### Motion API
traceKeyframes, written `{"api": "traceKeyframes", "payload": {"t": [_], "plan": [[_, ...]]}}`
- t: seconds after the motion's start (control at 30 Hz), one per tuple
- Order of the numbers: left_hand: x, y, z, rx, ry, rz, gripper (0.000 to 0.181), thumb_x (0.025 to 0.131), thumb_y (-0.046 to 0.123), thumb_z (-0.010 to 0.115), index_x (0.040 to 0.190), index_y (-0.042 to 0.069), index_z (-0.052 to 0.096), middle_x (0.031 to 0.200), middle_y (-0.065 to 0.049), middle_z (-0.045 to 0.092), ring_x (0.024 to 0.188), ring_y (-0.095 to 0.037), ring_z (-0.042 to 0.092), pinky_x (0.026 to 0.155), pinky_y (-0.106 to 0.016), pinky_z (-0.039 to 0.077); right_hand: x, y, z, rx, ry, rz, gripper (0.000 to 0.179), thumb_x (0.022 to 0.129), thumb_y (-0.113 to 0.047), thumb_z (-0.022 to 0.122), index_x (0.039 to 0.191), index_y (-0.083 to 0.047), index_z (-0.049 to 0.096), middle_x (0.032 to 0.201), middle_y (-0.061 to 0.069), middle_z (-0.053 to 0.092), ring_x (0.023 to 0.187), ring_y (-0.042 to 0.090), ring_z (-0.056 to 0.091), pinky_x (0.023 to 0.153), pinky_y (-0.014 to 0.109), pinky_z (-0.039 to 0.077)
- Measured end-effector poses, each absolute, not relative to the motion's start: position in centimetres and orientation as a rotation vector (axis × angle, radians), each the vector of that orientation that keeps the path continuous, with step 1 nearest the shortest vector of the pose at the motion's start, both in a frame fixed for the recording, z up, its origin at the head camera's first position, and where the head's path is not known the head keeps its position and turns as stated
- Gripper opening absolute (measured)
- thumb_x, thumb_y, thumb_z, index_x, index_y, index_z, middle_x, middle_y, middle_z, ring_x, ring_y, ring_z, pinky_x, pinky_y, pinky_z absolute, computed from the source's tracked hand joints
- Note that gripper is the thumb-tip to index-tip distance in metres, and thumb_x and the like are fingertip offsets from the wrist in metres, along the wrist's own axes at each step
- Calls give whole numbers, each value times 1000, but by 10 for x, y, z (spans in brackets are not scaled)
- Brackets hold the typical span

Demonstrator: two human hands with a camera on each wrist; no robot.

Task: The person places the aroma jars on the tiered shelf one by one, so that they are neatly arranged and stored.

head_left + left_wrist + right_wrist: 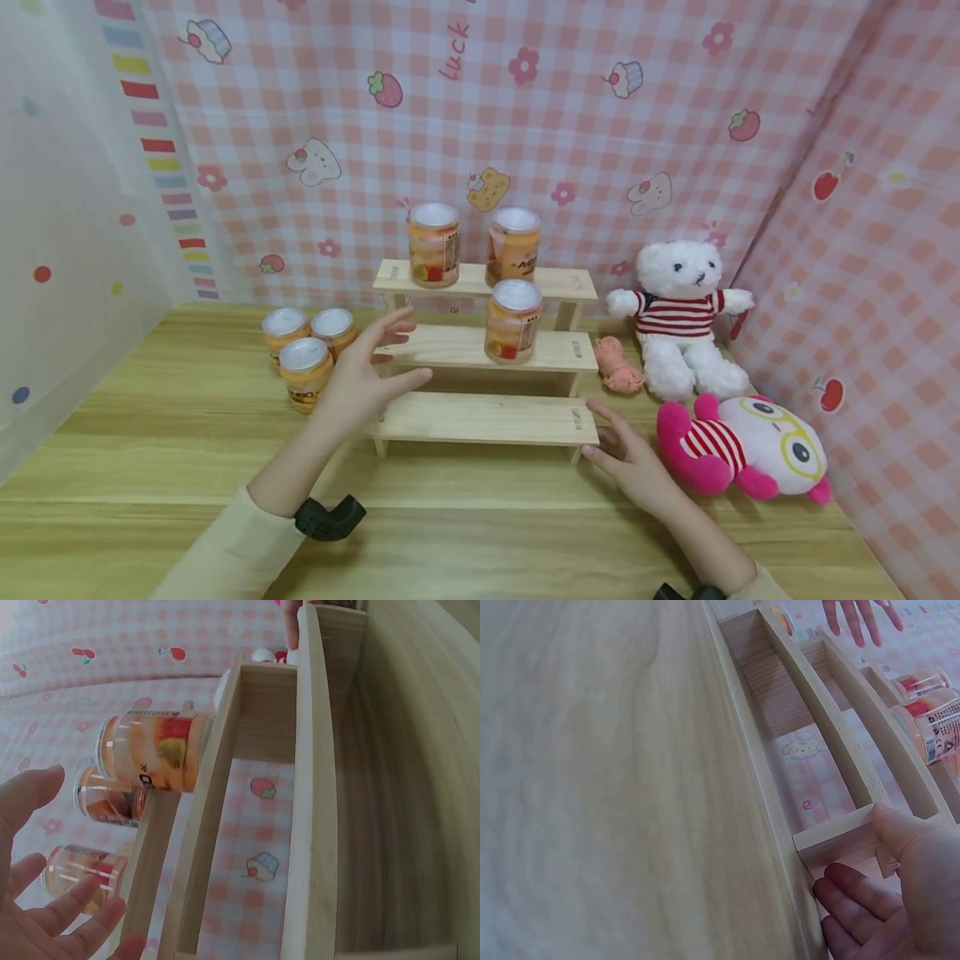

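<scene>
A three-step wooden display rack (480, 417) stands on the table. My left hand (362, 375) is spread beside the left end of its middle step, holding nothing. My right hand (633, 467) holds the right end of the lowest step, thumb at the front corner and index finger toward the back; the other fingers hang loosely below in the right wrist view. Two jars with silvery lids, a left jar (434, 246) and a right jar (513, 247), stand on the top step. Another jar (513, 323) stands on the middle step, toward its right.
Three similar jars (306, 379) are grouped on the table (150, 433) left of the rack. To the right are a pink yarn skein (619, 367), a white teddy bear (681, 321) and a pink-and-white plush toy (750, 450). A checked curtain (570, 150) hangs behind.
</scene>
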State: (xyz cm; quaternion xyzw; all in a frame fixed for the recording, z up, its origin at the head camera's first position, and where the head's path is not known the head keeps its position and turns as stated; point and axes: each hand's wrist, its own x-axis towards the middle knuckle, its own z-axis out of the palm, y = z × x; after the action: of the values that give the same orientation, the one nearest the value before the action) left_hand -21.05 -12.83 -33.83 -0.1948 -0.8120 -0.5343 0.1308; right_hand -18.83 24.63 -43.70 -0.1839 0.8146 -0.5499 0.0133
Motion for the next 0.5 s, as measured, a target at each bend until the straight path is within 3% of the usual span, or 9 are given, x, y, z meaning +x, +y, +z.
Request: {"api": "traceKeyframes", "payload": {"t": [0.13,0.33,0.5], "plan": [[-207,-140,-339,-534,-2365,-1559,74,80,23,80,144,20,42,132,-11,52,121,-25,46,95,-51,39,-189,247,-438,-583,2546,-1711,62,94,-7,61,148,-5,31,122,25,59,111,25,57,88,23,47],[-201,-160,-343,-454,-2412,-1480,75,81,27,79,145,23,40,133,-9,51,125,-29,44,100,-58,33,-189,247,-440,-599,2543,-1716,62,94,-6,61,148,-5,31,123,26,58,112,24,56,87,23,47],[-198,-178,-346,-448,-2345,-1436,72,80,15,79,142,10,42,127,-12,54,119,-33,47,95,-56,37,-189,247,-439,-591,2553,-1709,62,94,-7,61,148,-6,31,122,25,58,111,27,56,87,24,47]]}}
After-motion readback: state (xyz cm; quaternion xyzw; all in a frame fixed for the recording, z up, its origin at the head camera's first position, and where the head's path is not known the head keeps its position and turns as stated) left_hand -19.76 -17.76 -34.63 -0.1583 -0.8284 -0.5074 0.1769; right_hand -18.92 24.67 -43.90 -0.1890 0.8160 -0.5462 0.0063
